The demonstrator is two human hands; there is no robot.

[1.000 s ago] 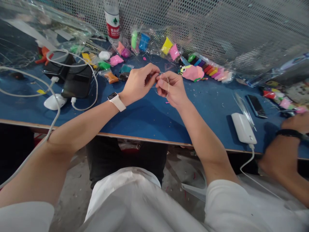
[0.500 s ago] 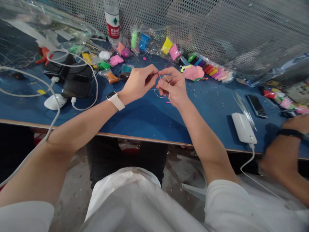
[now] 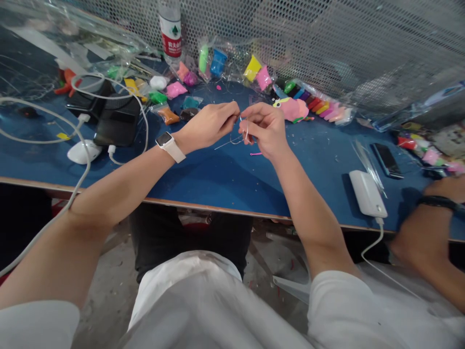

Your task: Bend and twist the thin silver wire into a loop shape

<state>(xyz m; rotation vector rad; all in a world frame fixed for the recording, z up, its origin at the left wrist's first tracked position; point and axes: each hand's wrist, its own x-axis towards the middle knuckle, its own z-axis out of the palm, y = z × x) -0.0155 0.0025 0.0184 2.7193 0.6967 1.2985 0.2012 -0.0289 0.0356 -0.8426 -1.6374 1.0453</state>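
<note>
Above the blue table (image 3: 218, 177), both hands meet in front of me, with a thin whitish string (image 3: 234, 140) bent into a loop between them. My left hand (image 3: 217, 123) is closed with its fingertips pinched on the string. Close beside it, my right hand (image 3: 264, 127) pinches the same strand between thumb and fingers; part of the loop crosses its fingertips. One loose end of the string slants down to the left. A small pink hooked piece (image 3: 255, 154) lies on the table just below my right hand. Behind that hand sits a pink clay figure (image 3: 293, 109) with an eye.
Clay packets (image 3: 218, 63) line the back by a metal mesh and a water bottle (image 3: 170, 34). At left lie black devices (image 3: 118, 121), a white mouse (image 3: 84, 152) and cables. To the right are a white power bank (image 3: 367, 194), a phone (image 3: 387, 160) and another person's arm (image 3: 432, 228).
My right hand has shifted slightly right, and a small gap has opened between the fingertips. The string's loop has changed shape, with a loose end now showing at lower left.
</note>
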